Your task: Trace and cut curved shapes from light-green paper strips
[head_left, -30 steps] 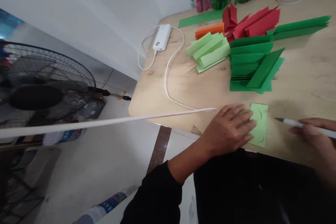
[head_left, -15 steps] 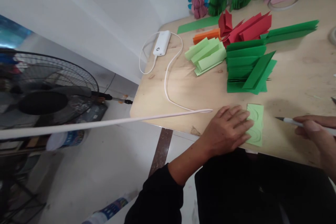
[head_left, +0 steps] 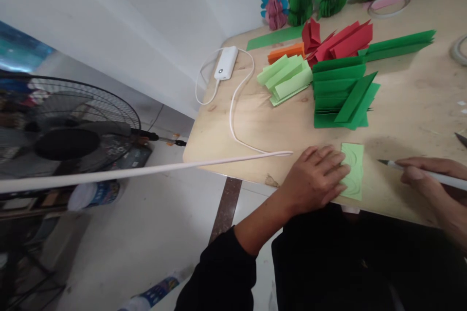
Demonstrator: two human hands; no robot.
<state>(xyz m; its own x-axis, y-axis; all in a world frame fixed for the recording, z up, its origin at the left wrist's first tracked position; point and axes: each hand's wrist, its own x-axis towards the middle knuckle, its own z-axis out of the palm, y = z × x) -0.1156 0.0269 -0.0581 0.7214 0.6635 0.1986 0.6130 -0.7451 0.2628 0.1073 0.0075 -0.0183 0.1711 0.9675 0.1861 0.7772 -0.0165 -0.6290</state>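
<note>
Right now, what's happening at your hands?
Left hand on light green slip. Right hand holding white pen-like tool, tip off the slip. Folded green papers beyond, clear of it.

No text is legible; the label on the blue-and-white tub is too blurred.

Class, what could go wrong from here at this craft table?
The left hand overlaps the light green paper and might smudge its curved lines. The white cable loops beside that hand; a snag could tug the power bank. The dark-tipped white pen in the right hand might mark the table.
</note>
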